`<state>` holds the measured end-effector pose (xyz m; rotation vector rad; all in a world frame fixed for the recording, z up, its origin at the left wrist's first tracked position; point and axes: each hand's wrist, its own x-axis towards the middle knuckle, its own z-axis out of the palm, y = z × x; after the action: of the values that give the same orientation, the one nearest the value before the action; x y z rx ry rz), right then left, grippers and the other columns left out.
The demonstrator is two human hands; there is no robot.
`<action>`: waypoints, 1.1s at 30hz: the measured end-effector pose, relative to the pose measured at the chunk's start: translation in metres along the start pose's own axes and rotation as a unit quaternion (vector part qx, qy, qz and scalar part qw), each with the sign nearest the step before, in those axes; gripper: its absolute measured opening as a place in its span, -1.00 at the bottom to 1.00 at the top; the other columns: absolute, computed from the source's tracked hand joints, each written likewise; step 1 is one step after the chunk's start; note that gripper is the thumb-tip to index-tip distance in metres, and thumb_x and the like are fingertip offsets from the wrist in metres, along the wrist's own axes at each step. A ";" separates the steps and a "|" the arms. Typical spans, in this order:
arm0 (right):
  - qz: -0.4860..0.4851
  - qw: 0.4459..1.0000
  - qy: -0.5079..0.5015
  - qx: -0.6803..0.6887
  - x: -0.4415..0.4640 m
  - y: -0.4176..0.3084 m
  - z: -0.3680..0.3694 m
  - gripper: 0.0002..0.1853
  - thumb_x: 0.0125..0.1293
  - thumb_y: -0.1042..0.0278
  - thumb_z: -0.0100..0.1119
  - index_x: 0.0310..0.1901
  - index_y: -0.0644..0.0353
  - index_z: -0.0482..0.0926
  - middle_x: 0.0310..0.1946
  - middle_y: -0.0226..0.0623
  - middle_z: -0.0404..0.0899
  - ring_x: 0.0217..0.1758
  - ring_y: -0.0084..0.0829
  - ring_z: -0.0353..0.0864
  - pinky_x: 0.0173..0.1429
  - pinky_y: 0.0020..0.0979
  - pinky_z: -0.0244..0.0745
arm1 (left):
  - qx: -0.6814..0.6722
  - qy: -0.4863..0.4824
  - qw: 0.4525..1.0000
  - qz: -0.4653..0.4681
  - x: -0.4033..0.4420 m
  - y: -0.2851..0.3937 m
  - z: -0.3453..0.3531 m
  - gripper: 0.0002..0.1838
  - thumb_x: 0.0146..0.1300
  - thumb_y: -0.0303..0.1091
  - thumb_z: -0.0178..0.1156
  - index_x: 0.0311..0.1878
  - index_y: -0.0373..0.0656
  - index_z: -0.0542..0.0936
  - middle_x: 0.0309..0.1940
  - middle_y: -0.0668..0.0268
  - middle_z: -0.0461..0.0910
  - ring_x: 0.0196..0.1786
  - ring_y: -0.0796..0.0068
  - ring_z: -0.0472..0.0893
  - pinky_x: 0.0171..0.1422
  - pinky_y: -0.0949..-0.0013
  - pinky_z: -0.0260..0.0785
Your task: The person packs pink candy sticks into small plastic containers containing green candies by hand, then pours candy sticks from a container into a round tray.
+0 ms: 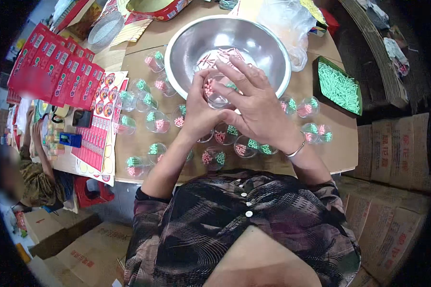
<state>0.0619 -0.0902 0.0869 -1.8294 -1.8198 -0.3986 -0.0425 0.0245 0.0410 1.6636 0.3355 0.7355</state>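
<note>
A clear plastic cup (217,100) with pink and green sticks in it is gripped by my left hand (198,107), whose thumb and fingers wrap its side. Over the cup's mouth, my right hand (256,103) has its fingers spread, with one finger reaching to the sticks and the thumb near the cup's lower edge. Just beyond both hands is a large steel bowl (189,45) with loose pink sticks (220,56) at its bottom. Several similar cups of pink and green sticks, such as the near cup (213,158), stand around my hands on the cardboard-covered table (287,165).
At the right, a dark tray (326,103) holds many green sticks (339,88). Red printed packets (52,67) and label sheets (100,129) lie left. A plastic bag (292,28) sits behind the bowl. Cartons (392,153) are stacked at right. Another person's arm (42,148) works at far left.
</note>
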 end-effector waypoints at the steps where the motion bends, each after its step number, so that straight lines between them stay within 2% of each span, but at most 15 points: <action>1: -0.001 0.999 -0.044 0.004 0.000 0.000 0.000 -0.42 0.42 -0.18 -0.14 0.25 0.07 0.45 0.37 -0.21 0.26 0.45 -0.18 0.16 0.43 -0.16 0.15 | 0.000 -0.008 1.000 0.000 -0.002 0.000 0.000 -0.19 -0.23 -0.41 0.47 0.18 -0.20 0.32 0.02 0.16 0.44 0.08 0.32 0.49 0.24 0.33 0.34; 7: 0.075 0.986 0.058 0.139 -0.003 0.022 -0.007 -0.59 0.43 0.05 -0.03 0.12 0.16 0.53 0.27 -0.18 0.33 0.32 -0.18 0.32 0.33 -0.17 0.30 | 0.099 0.090 0.991 0.026 -0.040 0.002 -0.085 -0.25 -0.17 -0.38 0.50 0.15 -0.16 0.36 0.00 0.24 0.47 0.04 0.34 0.50 0.21 0.31 0.36; 9: 0.120 0.975 0.041 0.183 -0.008 0.029 -0.011 -0.63 0.44 0.13 -0.04 0.07 0.20 0.56 0.21 -0.16 0.39 0.27 -0.20 0.38 0.30 -0.22 0.32 | 0.112 0.205 0.969 -0.077 -0.063 0.024 -0.131 -0.29 -0.16 -0.41 0.48 0.13 -0.16 0.38 -0.05 0.21 0.49 -0.06 0.36 0.53 0.09 0.37 0.42; 10: 0.142 0.975 -0.008 0.170 -0.010 0.032 -0.012 -0.60 0.46 0.13 -0.16 0.07 0.20 0.55 0.23 -0.16 0.39 0.32 -0.21 0.33 0.34 -0.21 0.23 | 0.137 0.264 0.951 -0.085 -0.076 0.024 -0.154 -0.32 -0.19 -0.46 0.45 0.09 -0.19 0.40 -0.10 0.18 0.51 -0.11 0.37 0.55 0.03 0.36 0.46; 12: 0.154 0.970 -0.034 0.186 -0.008 0.030 -0.011 -0.73 0.38 0.32 0.02 -0.01 0.25 0.58 0.17 -0.17 0.45 0.24 -0.23 0.42 0.27 -0.29 0.32 | 0.191 0.359 0.909 -0.091 -0.107 -0.001 -0.211 -0.38 -0.21 -0.49 0.43 0.02 -0.27 0.41 -0.21 0.16 0.54 -0.26 0.40 0.56 -0.12 0.39 0.48; 14: 0.114 0.972 -0.027 0.202 -0.008 0.035 -0.001 -0.78 0.28 0.46 0.14 -0.05 0.28 0.59 0.14 -0.21 0.48 0.17 -0.27 0.47 0.20 -0.34 0.39 | 0.248 0.401 0.869 -0.148 -0.136 -0.038 -0.261 -0.39 -0.20 -0.45 0.43 0.00 -0.28 0.41 -0.27 0.18 0.54 -0.33 0.40 0.54 -0.19 0.43 0.46; 16: 0.109 0.970 -0.038 0.215 -0.009 0.039 0.009 -0.78 0.29 0.44 0.15 -0.05 0.28 0.58 0.11 -0.22 0.49 0.12 -0.30 0.50 0.17 -0.38 0.41 | 0.349 0.381 0.826 -0.227 -0.147 -0.048 -0.272 -0.39 -0.19 -0.41 0.42 -0.01 -0.28 0.41 -0.34 0.20 0.54 -0.39 0.41 0.53 -0.27 0.45 0.44; 17: 0.121 0.971 -0.033 0.204 -0.009 0.038 0.009 -0.78 0.29 0.44 0.15 -0.05 0.28 0.58 0.11 -0.22 0.49 0.12 -0.30 0.50 0.17 -0.38 0.41 | 0.329 0.374 0.836 -0.229 -0.153 -0.060 -0.273 -0.39 -0.19 -0.42 0.41 0.00 -0.30 0.40 -0.39 0.20 0.53 -0.43 0.41 0.53 -0.33 0.45 0.44; 21: 0.125 0.976 -0.039 0.173 -0.025 0.053 0.009 -0.79 0.32 0.39 0.13 -0.07 0.28 0.59 0.10 -0.29 0.51 -0.04 -0.39 0.54 -0.05 -0.45 0.45 | 0.218 0.327 0.883 -0.258 -0.151 -0.060 -0.258 -0.25 -0.18 -0.38 0.42 0.14 -0.38 0.34 -0.23 0.08 0.53 -0.34 0.32 0.55 -0.30 0.40 0.46; 22: 0.151 0.976 -0.038 0.151 -0.031 0.058 0.005 -0.79 0.32 0.39 0.13 -0.07 0.28 0.59 0.10 -0.29 0.51 -0.04 -0.39 0.54 -0.05 -0.45 0.45 | 0.326 0.300 0.871 -0.211 -0.146 -0.059 -0.260 -0.12 -0.17 -0.29 0.46 0.25 -0.42 0.28 -0.04 -0.09 0.48 -0.13 0.13 0.54 -0.06 0.29 0.46; 24: 0.227 0.961 -0.070 0.139 -0.037 0.069 0.003 -0.77 0.32 0.33 0.12 -0.08 0.27 0.59 -0.02 -0.30 0.55 -0.20 -0.38 0.55 -0.14 -0.41 0.44 | 0.616 0.247 0.742 -0.093 -0.117 -0.033 -0.232 -0.10 -0.10 -0.22 0.45 0.29 -0.42 0.28 0.10 -0.15 0.43 0.08 0.03 0.46 0.20 0.18 0.33; 26: 0.261 0.958 -0.102 0.057 -0.049 0.092 0.011 -0.74 0.31 0.28 0.10 -0.11 0.27 0.59 -0.17 -0.29 0.56 -0.34 -0.34 0.52 -0.17 -0.38 0.43 | 0.522 0.215 0.825 -0.037 -0.078 -0.008 -0.187 -0.21 -0.02 -0.22 0.43 0.24 -0.39 0.34 0.13 -0.09 0.43 0.15 0.04 0.44 0.30 0.14 0.23; 29: 0.295 0.947 -0.123 0.031 -0.059 0.109 0.022 -0.74 0.30 0.25 0.10 -0.13 0.27 0.60 -0.25 -0.27 0.53 -0.38 -0.29 0.50 -0.20 -0.34 0.42 | 0.404 -0.012 0.914 -0.030 -0.022 0.004 -0.116 -0.38 0.02 -0.33 0.38 0.20 -0.22 0.45 0.14 0.09 0.47 0.17 0.15 0.44 0.31 0.18 0.27; 32: 0.293 0.948 -0.114 0.048 -0.059 0.111 0.025 -0.74 0.30 0.26 0.10 -0.14 0.28 0.60 -0.25 -0.26 0.54 -0.38 -0.30 0.50 -0.21 -0.35 0.42 | 0.423 -0.263 0.865 0.054 0.041 -0.024 -0.062 -0.43 -0.03 -0.40 0.33 0.16 -0.13 0.51 0.19 0.22 0.47 0.25 0.15 0.38 0.38 0.16 0.26; 33: 0.292 0.948 -0.111 0.058 -0.059 0.111 0.026 -0.74 0.30 0.26 0.10 -0.15 0.28 0.60 -0.25 -0.25 0.54 -0.39 -0.31 0.50 -0.22 -0.35 0.42 | 0.472 -0.321 0.816 0.090 0.063 -0.042 -0.049 -0.36 -0.04 -0.39 0.34 0.21 -0.09 0.47 0.27 0.24 0.40 0.32 0.12 0.32 0.42 0.11 0.21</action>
<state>0.1643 -0.1203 0.0153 -2.2755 -1.2965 0.1379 -0.0182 0.1097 0.0222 2.8000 0.0299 0.0417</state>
